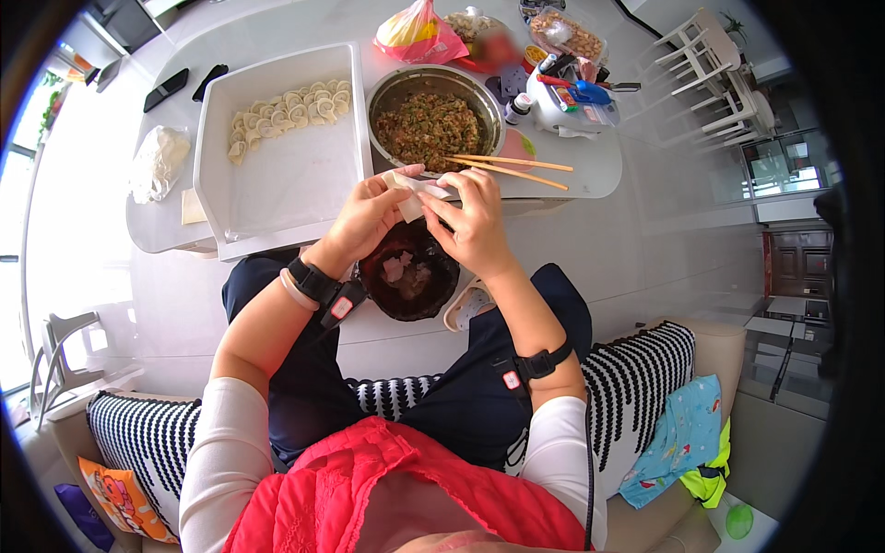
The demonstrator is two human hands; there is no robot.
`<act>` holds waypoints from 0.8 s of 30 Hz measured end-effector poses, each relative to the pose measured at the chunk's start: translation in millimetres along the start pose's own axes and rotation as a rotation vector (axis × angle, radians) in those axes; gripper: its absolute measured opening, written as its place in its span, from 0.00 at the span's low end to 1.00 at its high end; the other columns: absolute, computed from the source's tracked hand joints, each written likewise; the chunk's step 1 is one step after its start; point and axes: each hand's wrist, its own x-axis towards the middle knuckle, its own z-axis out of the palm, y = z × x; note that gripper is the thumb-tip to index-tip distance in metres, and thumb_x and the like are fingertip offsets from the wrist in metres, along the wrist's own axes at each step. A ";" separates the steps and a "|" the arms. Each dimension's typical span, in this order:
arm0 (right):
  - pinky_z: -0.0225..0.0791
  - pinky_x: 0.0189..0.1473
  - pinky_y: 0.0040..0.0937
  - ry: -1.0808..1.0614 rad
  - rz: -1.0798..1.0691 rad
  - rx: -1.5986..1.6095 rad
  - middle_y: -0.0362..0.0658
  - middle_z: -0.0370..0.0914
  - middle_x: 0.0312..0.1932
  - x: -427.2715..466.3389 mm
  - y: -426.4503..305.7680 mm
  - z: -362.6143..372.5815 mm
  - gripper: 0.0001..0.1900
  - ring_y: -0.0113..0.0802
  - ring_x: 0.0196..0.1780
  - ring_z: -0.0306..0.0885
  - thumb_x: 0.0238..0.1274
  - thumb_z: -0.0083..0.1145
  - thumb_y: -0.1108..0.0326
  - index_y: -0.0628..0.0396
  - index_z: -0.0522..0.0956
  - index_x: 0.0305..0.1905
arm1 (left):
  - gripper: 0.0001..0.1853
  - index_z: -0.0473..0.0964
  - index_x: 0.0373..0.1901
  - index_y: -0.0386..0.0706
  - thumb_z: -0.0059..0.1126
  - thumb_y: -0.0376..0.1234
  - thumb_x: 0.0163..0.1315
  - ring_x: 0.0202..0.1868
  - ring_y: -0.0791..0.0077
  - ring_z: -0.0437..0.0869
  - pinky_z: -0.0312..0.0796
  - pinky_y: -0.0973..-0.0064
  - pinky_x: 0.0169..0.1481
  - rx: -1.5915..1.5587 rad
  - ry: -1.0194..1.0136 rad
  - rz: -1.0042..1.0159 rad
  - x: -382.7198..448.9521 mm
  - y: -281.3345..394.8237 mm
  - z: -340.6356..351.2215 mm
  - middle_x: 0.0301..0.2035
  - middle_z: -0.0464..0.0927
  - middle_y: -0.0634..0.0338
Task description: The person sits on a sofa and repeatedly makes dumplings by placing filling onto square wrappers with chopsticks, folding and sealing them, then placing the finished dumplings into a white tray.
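Between my two hands is a pale dough wrapper (413, 209), partly folded over. My left hand (370, 211) grips its left side, and my right hand (473, 218) pinches the right side with the fingertips. Whether filling lies inside the fold is hidden. Just beyond my hands stands a steel bowl (499, 114) of minced filling (429, 128). A pair of wooden chopsticks (525, 166) rests across its near right rim. Left of the bowl, a white plastic tray (290, 190) holds rows of folded dumplings (290, 114) along its far part.
Below my hands, a bin with a dark liner (446, 283) stands between my legs. A bag of wrappers (160, 162) and a phone (166, 90) lie left of the tray. A pink plastic bag (422, 34), a small bottle (518, 108) and a white organizer box (553, 104) occupy the table's far right.
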 end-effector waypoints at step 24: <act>0.76 0.45 0.36 -0.015 -0.139 -0.022 0.46 0.77 0.41 -10.7 11.1 1.4 0.13 0.42 0.43 0.80 0.55 0.63 0.76 0.62 0.82 0.46 | 0.20 0.67 0.64 0.28 0.47 0.32 0.77 0.55 0.72 0.83 0.77 0.77 0.60 -0.067 0.048 -0.065 -2.6 0.6 7.2 0.56 0.79 0.49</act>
